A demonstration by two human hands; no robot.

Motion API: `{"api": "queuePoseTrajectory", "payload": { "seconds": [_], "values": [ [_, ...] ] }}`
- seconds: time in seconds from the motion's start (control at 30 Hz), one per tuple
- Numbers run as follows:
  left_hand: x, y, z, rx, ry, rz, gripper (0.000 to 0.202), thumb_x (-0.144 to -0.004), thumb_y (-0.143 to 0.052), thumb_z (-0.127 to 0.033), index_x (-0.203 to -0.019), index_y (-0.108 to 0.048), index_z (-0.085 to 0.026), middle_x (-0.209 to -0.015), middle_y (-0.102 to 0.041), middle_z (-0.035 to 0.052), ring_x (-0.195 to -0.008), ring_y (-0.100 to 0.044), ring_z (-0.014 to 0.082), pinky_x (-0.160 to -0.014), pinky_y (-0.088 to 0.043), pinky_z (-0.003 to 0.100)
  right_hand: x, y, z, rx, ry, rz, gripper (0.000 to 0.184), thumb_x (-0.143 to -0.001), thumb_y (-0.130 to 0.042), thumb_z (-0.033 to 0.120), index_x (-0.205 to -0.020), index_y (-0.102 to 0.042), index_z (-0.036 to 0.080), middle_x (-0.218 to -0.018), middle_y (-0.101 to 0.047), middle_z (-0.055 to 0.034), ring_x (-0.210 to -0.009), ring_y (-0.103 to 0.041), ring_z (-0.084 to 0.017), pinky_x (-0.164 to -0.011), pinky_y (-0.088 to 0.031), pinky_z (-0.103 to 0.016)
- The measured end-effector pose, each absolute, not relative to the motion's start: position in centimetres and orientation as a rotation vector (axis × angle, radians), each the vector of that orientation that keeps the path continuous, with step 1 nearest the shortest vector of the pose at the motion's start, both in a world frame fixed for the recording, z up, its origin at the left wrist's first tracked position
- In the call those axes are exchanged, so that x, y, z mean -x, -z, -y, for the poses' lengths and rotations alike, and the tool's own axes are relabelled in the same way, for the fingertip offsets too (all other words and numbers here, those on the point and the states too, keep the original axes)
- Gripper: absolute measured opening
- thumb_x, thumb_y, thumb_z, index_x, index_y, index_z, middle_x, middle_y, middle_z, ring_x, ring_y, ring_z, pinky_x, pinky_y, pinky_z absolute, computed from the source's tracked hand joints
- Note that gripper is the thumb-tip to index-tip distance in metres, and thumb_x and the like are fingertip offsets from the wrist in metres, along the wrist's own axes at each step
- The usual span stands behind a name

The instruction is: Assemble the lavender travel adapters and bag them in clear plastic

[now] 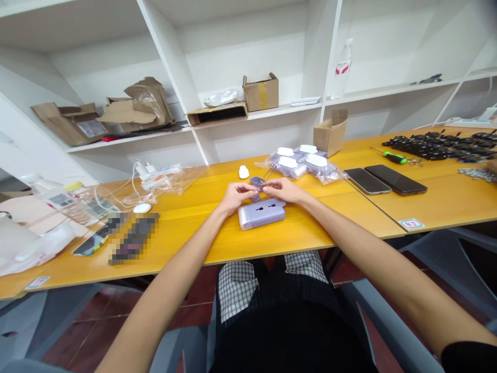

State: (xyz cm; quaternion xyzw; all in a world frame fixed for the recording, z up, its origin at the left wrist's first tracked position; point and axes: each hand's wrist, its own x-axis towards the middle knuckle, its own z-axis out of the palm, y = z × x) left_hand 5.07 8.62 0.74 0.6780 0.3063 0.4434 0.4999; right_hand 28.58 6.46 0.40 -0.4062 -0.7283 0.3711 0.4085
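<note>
I grip a small grey-purple plastic part (257, 181) between the fingertips of my left hand (234, 196) and right hand (286, 190), just behind an oblong lavender plastic housing (253, 217). Right of the housing: white rectangular sticker (412, 224), print illegible. Behind the housing: white plastic cap (243, 172); behind-right, plastic-bagged lavender-and-white units (295, 170).

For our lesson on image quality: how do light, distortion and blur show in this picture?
Head view: fairly even light, with pale sheen on the yellow table; head view: apparent wide-angle distortion, the left shelf divider leaning; head view: a dark patch pixelated; head view: the small purple part lacks fine detail.
</note>
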Motion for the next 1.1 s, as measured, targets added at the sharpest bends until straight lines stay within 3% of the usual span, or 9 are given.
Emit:
{"api": "queuePoseTrajectory", "payload": {
  "seconds": [0.13, 0.33, 0.53, 0.7, 0.87, 1.1],
  "values": [
    [-5.4, -0.3, -8.7, -1.729, -1.009, -0.728, 0.036, -0.062, -0.096, -0.038, -0.085, -0.080, -0.015, -0.091, -0.081, 0.0096, -0.082, -0.074, 0.0219, -0.081, -0.059, 0.038, -27.9, -0.5, -6.4, 0.969, -1.102, 1.694, 0.040, -0.085, -0.080, 0.046, -0.115, -0.077, 0.018, -0.101, -0.080, -0.0091, -0.077, -0.070, -0.018, -0.062, -0.052, -0.027],
    [-4.3, -0.5, -9.7, -1.866, -1.046, -0.700, 0.045, -0.072, -0.088, -0.030, -0.112, -0.075, -0.015, -0.109, -0.079, 0.0139, -0.104, -0.075, 0.0269, -0.094, -0.058, 0.044, -28.2, 0.0, -6.7, 0.913, -1.197, 1.489, 0.035, -0.080, -0.083, 0.047, -0.100, -0.074, 0.020, -0.104, -0.079, -0.0064, -0.081, -0.074, -0.017, -0.064, -0.052, -0.024],
    [-2.0, -0.6, -10.6, -2.261, -0.880, -1.009, 0.046, -0.078, -0.073, -0.019, -0.124, -0.073, -0.019, -0.129, -0.074, 0.0120, -0.120, -0.069, 0.0311, -0.107, -0.052, 0.052, -28.3, 0.1, -6.8, 0.922, -1.218, 1.432, 0.034, -0.077, -0.084, 0.045, -0.097, -0.070, 0.021, -0.102, -0.079, -0.0052, -0.081, -0.075, -0.018, -0.063, -0.050, -0.024],
    [-1.9, -0.3, -10.7, -2.387, -0.752, -0.897, 0.053, -0.081, -0.070, -0.019, -0.135, -0.069, -0.022, -0.140, -0.069, 0.0118, -0.130, -0.065, 0.0303, -0.115, -0.045, 0.053, -28.3, 0.2, -6.9, 0.924, -1.226, 1.420, 0.030, -0.077, -0.082, 0.041, -0.093, -0.067, 0.021, -0.101, -0.079, -0.0045, -0.080, -0.074, -0.018, -0.062, -0.050, -0.024],
    [-2.4, -0.4, -10.7, -2.516, -0.673, -0.904, 0.036, -0.088, -0.069, -0.025, -0.123, -0.075, -0.024, -0.128, -0.075, 0.0112, -0.120, -0.069, 0.0307, -0.111, -0.047, 0.051, -28.3, 0.1, -6.7, 0.947, -1.196, 1.461, 0.029, -0.073, -0.083, 0.033, -0.088, -0.061, 0.021, -0.091, -0.079, -0.0044, -0.075, -0.073, -0.018, -0.061, -0.051, -0.026],
    [-2.4, -0.1, -11.0, -2.539, -0.704, -1.066, 0.034, -0.083, -0.078, -0.034, -0.115, -0.079, -0.022, -0.104, -0.073, 0.0115, -0.099, -0.068, 0.0292, -0.097, -0.051, 0.047, -28.4, 0.4, -6.7, 0.930, -1.178, 1.493, 0.038, -0.072, -0.086, 0.040, -0.090, -0.057, 0.023, -0.094, -0.077, -0.0022, -0.074, -0.075, -0.018, -0.056, -0.051, -0.024]
  ]
}}
